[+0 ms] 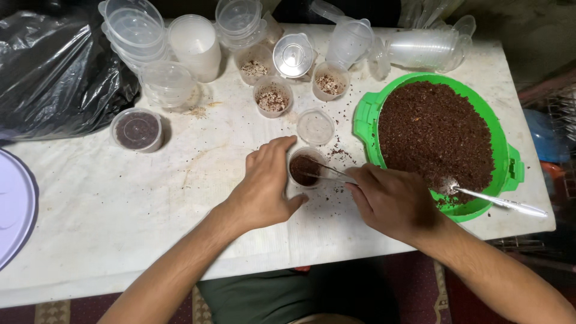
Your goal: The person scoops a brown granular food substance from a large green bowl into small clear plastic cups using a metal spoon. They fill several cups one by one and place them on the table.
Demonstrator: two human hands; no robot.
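Here, left hand (pixel 264 186) curls round small plastic cup (pixel 306 170): light, thin-walled, squashable; hold sides gently. Right hand (pixel 393 201) pinches spoon (pixel 330 170).

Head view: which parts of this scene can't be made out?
- Right hand: its fingers cover the grip on the thin metal tool that reaches into the small cup.
- Small cup: the left hand wraps its near side, so how full it is stays unclear.
- Round lid: cut off by the left edge.
- Black bag: contents hidden.
- Spoon in the green basin: bowl half buried in brown crumbs.
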